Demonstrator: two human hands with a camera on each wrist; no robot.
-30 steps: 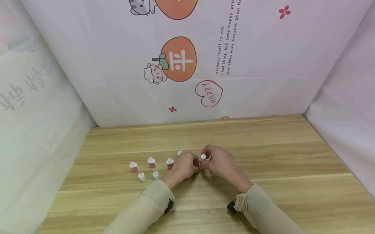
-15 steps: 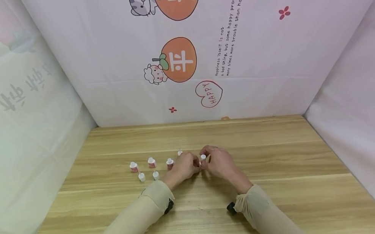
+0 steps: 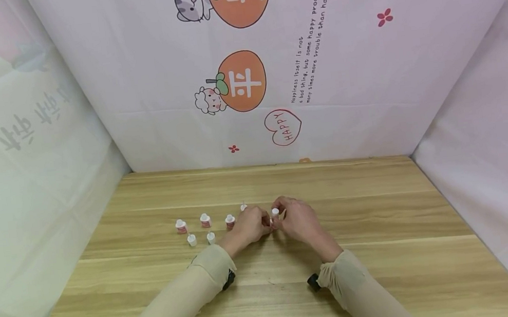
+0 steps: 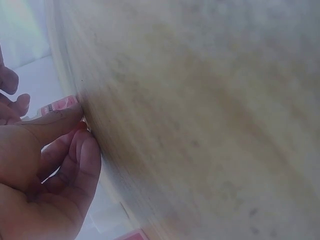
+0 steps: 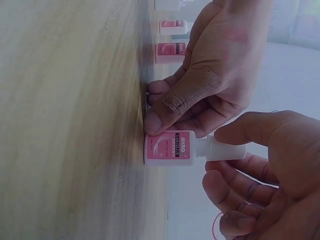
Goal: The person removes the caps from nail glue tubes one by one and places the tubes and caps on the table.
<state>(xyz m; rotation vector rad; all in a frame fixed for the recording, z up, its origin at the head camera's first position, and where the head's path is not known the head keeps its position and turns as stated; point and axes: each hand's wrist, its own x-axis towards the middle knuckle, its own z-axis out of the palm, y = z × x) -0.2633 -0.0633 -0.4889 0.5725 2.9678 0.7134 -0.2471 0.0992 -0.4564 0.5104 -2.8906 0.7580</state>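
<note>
A small nail glue bottle (image 5: pixel 170 148) with a pink label stands upright on the table between both hands. My left hand (image 3: pixel 251 225) pinches its lower part between thumb and fingers, close to the tabletop. Above, my right hand (image 3: pixel 298 220) holds the bottle's white cap (image 5: pixel 230 151) between thumb and fingers. A stretch of white neck shows between cap and bottle in the right wrist view; whether the threads are engaged, I cannot tell. In the left wrist view, the thumb of my left hand (image 4: pixel 50 170) covers part of the pink label.
To the left stand several more glue bottles without caps, including one bottle (image 3: pixel 181 226) and another bottle (image 3: pixel 206 220). Loose white brush caps, such as one cap (image 3: pixel 192 240) and one cap (image 3: pixel 243 207), stand brush-up nearby. A printed cloth wall (image 3: pixel 348 128) closes the table's back.
</note>
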